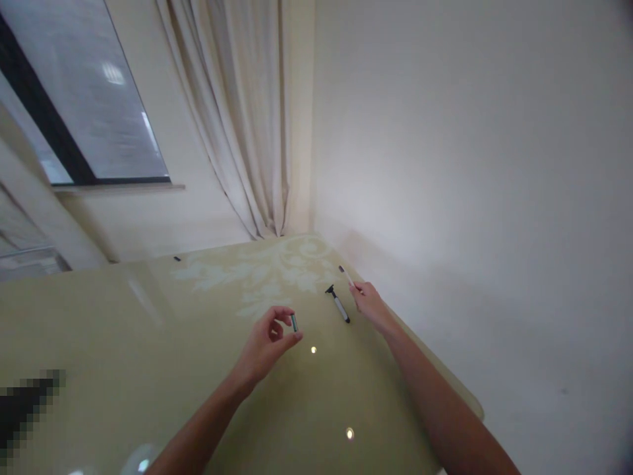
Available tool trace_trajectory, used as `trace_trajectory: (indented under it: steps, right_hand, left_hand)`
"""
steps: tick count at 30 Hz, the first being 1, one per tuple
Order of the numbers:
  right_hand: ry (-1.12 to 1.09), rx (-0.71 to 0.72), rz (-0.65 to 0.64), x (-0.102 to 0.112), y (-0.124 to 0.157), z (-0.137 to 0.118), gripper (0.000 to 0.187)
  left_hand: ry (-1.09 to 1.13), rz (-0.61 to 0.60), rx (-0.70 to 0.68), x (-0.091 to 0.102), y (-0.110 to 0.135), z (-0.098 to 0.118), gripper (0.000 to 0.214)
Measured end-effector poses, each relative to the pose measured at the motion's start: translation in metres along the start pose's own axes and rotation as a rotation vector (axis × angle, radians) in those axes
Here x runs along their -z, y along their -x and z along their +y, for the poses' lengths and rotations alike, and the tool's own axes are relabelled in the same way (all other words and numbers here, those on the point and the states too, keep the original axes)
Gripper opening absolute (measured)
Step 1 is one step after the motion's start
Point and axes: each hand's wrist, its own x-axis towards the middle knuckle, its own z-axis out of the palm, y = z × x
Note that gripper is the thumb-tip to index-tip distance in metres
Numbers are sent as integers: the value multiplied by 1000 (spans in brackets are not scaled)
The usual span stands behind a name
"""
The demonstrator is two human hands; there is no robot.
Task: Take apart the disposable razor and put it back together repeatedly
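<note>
My left hand (270,343) is raised over the glossy yellow-green table (148,343) and pinches a small dark cylinder (295,322), like a battery or cap, between thumb and fingers. My right hand (368,302) reaches toward the far right edge of the table and grips the handle of a thin toothbrush (345,274) whose head points away from me. A razor (339,305) with a black head and pale handle lies flat on the table just left of my right hand.
The table has a pale floral pattern at its far corner and reflects ceiling lights. A plain wall (469,165) runs along its right side, with a cream curtain (242,112) and a window (89,99) behind. A tiny dark item (177,258) lies at the far edge.
</note>
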Motion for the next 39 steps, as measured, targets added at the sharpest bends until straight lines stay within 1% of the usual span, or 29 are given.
trace_trajectory:
  steps: [3, 5, 8, 11, 14, 18, 20, 24, 26, 29, 32, 34, 36, 37, 39]
  right_hand:
    - [226, -86, 224, -2, -2, 8, 30]
    - [328, -120, 268, -4, 0, 8, 21]
    - [467, -170, 297, -8, 3, 7, 28]
    - [565, -210, 301, -10, 5, 9, 31]
    - [600, -237, 275, -11, 4, 11, 32]
    - [626, -252, 254, -13, 4, 12, 35]
    - [637, -248, 265, -14, 5, 10, 37]
    - [679, -176, 323, -16, 8, 6, 33]
    - [689, -129, 344, -17, 8, 4, 29]
    - [714, -81, 342, -22, 8, 0, 21]
    - [765, -48, 310, -29, 10, -3, 20]
    - [786, -36, 279, -35, 11, -4, 20]
    - [775, -39, 244, -39, 12, -4, 17]
    - [758, -43, 228, -40, 12, -4, 15]
    - [715, -46, 199, -42, 12, -5, 12]
  left_hand:
    - [-219, -17, 14, -27, -19, -12, 38]
    - [-362, -17, 25, -43, -34, -17, 38]
    - [-458, 7, 44, -61, -54, -20, 38]
    - [-529, 24, 71, -71, -66, -21, 38]
    - [-590, 21, 82, -75, -71, -22, 36]
    - [-666, 23, 71, -75, -68, -24, 34]
    - [-700, 31, 63, -75, -66, -24, 36]
    - [-734, 40, 43, -75, -64, -26, 43]
    - [-735, 41, 31, -75, -65, -27, 39]
    - [-721, 39, 0, -75, -65, -29, 32]
    - [-683, 17, -50, -66, -61, -30, 31]
    - [-662, 1, -79, -50, -54, -32, 32]
    - [-663, 2, -102, -21, -44, -36, 33]
    - [-674, 13, -125, -3, -37, -39, 34]
    - [-718, 42, -121, 39, -24, -48, 36]
